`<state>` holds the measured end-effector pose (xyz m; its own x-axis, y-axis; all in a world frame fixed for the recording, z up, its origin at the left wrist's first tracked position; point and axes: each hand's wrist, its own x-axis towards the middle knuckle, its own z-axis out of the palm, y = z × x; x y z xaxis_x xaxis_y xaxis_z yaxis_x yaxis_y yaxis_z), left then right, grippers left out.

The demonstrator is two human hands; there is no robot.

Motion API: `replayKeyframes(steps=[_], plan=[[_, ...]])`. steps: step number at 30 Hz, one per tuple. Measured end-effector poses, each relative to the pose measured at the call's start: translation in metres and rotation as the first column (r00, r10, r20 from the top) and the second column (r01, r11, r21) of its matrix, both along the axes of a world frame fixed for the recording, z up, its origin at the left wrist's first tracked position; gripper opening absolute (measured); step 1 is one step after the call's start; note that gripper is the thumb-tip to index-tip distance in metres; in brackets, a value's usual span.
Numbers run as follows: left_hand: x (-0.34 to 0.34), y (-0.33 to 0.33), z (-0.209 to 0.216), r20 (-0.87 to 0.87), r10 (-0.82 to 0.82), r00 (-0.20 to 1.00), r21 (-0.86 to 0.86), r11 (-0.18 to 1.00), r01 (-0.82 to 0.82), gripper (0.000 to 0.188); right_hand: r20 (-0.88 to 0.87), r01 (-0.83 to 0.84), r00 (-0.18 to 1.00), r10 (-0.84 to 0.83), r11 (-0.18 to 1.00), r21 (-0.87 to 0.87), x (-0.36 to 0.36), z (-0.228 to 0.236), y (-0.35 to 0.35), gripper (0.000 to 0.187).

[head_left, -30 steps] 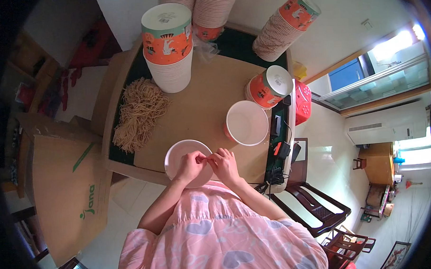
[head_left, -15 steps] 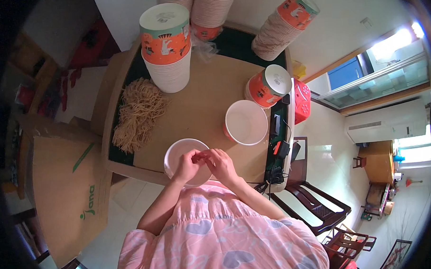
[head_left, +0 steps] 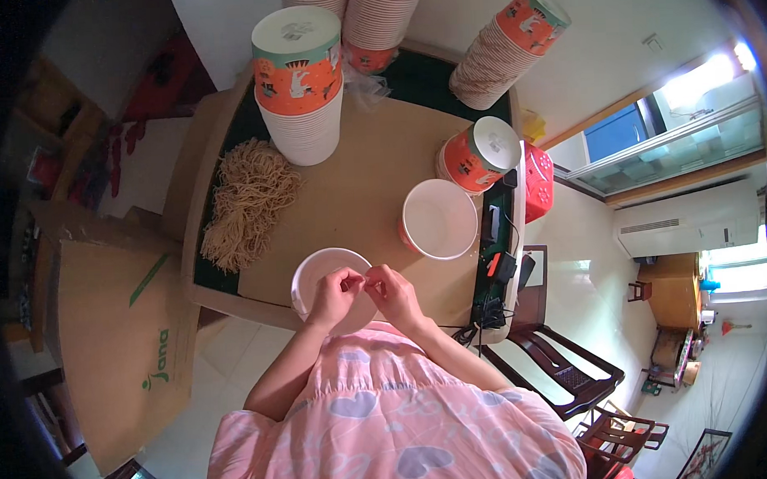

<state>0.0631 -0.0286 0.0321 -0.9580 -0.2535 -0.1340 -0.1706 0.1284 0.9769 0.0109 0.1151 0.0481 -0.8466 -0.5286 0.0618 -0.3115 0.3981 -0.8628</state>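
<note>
Over the mouth of a white paper bucket (head_left: 323, 263) at the table's near edge, my left hand (head_left: 335, 297) and my right hand (head_left: 392, 293) are close together. Fingers of both hands are curled into a pinch, fingertips nearly meeting. Whatever lies between them is too small to make out. The hands hide part of the bucket's inside. Ahead and to the right stands another open white bucket (head_left: 438, 219) with an orange outside. To the left lies a tangled heap of tan strings (head_left: 249, 204).
A tall stack of upturned orange-and-white paper buckets (head_left: 299, 84) stands behind the strings. A shorter stack (head_left: 482, 156) and a leaning stack (head_left: 512, 49) are at right. Black cables (head_left: 490, 312) lie along the right edge. A cardboard box (head_left: 117, 350) is on the left.
My hands have drawn slightly apart at the fingertips, still over the bucket. The buckets and strings have not moved.
</note>
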Motion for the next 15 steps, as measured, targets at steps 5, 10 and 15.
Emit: replayKeyframes(steps=[5,10,15], plan=[[0.0,0.004,0.001,-0.05,0.034,0.998,-0.127,0.991,-0.04,0.01,-0.04,-0.012,0.999,0.012,1.0,-0.018,0.0,-0.001,0.001,0.024],[0.001,0.013,0.009,-0.027,0.119,0.993,-0.028,0.992,-0.12,0.013,0.015,-0.002,1.0,0.002,1.0,-0.001,-0.004,0.005,0.0,0.026],[0.002,0.012,0.003,0.021,0.107,0.994,-0.01,0.994,-0.106,0.011,0.059,0.01,0.998,-0.01,1.0,-0.008,-0.004,0.001,0.002,0.025]])
